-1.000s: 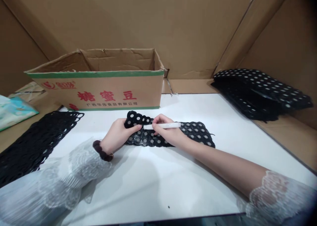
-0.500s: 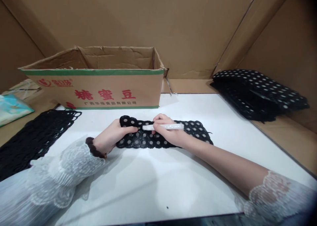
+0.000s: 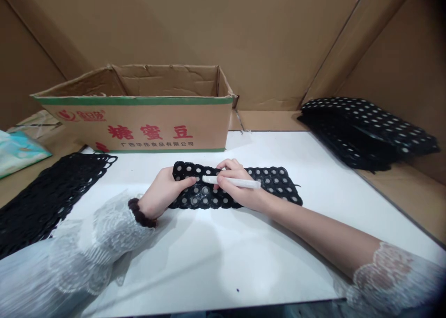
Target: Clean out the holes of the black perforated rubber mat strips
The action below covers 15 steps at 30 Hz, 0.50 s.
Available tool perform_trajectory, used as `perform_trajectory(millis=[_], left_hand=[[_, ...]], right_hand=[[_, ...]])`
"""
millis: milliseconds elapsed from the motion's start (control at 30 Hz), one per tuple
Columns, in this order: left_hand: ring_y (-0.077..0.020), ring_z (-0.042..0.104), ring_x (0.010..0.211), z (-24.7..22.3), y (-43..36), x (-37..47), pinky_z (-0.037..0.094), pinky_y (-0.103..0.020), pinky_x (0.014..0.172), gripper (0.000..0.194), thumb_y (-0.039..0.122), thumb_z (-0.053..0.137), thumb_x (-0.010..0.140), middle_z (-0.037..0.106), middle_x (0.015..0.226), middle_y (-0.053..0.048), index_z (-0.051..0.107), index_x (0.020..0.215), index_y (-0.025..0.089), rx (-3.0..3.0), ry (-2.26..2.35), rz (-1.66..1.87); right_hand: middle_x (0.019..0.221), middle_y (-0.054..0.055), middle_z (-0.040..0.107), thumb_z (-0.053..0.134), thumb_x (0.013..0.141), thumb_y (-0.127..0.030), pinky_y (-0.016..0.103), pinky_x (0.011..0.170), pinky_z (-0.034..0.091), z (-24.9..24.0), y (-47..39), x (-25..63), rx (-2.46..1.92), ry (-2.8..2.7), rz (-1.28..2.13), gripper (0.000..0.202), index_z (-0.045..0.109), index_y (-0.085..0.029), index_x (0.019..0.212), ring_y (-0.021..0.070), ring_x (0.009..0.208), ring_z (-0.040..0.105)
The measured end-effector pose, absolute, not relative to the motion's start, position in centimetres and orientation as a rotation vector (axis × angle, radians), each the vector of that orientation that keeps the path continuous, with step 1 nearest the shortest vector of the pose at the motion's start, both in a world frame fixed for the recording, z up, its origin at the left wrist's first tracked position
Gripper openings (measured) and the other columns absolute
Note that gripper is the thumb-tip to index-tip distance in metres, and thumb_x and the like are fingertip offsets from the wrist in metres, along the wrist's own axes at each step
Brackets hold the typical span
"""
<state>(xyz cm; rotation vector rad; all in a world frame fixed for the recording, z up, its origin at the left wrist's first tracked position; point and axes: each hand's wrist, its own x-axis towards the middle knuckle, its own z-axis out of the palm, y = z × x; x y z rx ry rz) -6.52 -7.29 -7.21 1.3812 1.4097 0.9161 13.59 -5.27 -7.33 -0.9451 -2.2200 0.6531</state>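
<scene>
A black lace strip with rows of pale round dots (image 3: 278, 181) lies across the white table in front of me. My left hand (image 3: 165, 190) grips its left end, thumb on top and the other fingers out of sight beneath. Over the strip's middle, my right hand (image 3: 239, 183) holds a white pen-like tool (image 3: 240, 182) between thumb and fingers. The tool's left tip is at the dots just right of my left thumb. Whether the tip touches the strip cannot be made out.
An open cardboard box (image 3: 167, 122) stands behind my hands. Black lace (image 3: 52, 192) lies at the left, near a blue-green plastic packet (image 3: 21, 153). A pile of dotted black fabric (image 3: 365, 132) sits at the back right. Cardboard walls (image 3: 272, 43) surround the white table (image 3: 195, 267).
The tool's left tip has shifted slightly, and its right end sits a little lower. The left end of the strip looks flatter. The whole view has moved slightly.
</scene>
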Motion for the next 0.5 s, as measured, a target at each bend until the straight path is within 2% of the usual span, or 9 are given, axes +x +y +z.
perform_trajectory(millis=[500], left_hand=[[-0.0221,0.061,0.078,-7.15,-7.48,-6.32,0.046,-0.032,0.07,0.038,0.04,0.063,0.064,0.066,0.09,-0.008,0.061,0.091,0.012,1.354,1.392,0.947]], right_hand=[[0.092,0.005,0.049,0.039,0.083,-0.017,0.034,0.088,0.032,-7.31,-5.32,13.81,-0.933,-2.2,0.653,0.029,0.061,-0.018,0.063,0.0164,0.094,0.043]])
